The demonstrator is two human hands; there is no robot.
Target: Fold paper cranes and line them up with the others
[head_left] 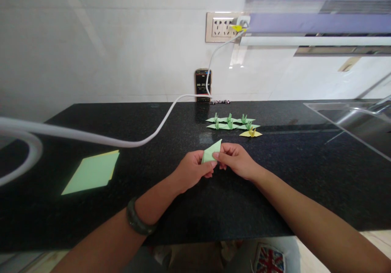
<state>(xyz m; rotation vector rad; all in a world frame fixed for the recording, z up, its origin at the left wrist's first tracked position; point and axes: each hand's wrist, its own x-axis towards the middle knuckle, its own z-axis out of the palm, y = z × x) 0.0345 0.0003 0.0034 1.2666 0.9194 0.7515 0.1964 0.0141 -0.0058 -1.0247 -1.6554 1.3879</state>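
Between my two hands is a piece of folded green paper (211, 151), raised a little above the dark counter with one pointed corner up. My left hand (195, 166) pinches its left and lower edge, thumb in front. From the other side my right hand (235, 159) grips the right edge, its thumb pressed on the face of the paper. The fingers behind the paper are partly hidden. Beyond my hands stand several green paper cranes (230, 124) in two rows, with one yellow paper crane (251, 133) in front at their right.
A stack of green and yellow paper sheets (91, 173) lies at left on the black counter (171, 220). A white cable (159, 128) loops across to a wall socket (222, 27). A phone (203, 84) showing a timer leans on the wall. A sink (360, 122) is at right.
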